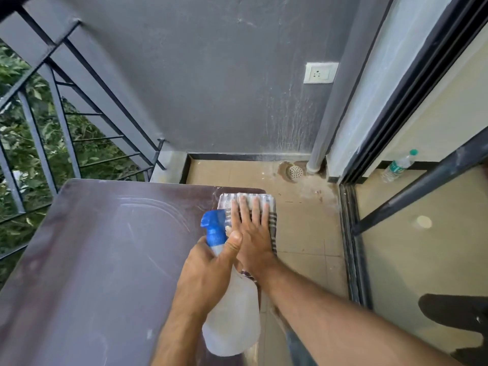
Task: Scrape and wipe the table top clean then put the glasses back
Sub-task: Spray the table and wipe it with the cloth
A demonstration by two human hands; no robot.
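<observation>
With the right hand [252, 233] pressing flat-fingered on the cloth [272, 207] at the surface's [92, 260] far right corner, and the left hand [208, 270] gripping the spray bottle [232, 313], an overreaching stroke risks sliding the cloth off that corner.

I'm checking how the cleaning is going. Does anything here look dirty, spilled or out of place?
Yes. The table top shows whitish curved smears left of the cloth. The floor near the drain is stained and gritty. A water bottle stands on the floor behind the glass door.

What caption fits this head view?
Right hand presses checked cloth on table corner; left hand grips spray bottle.
</observation>
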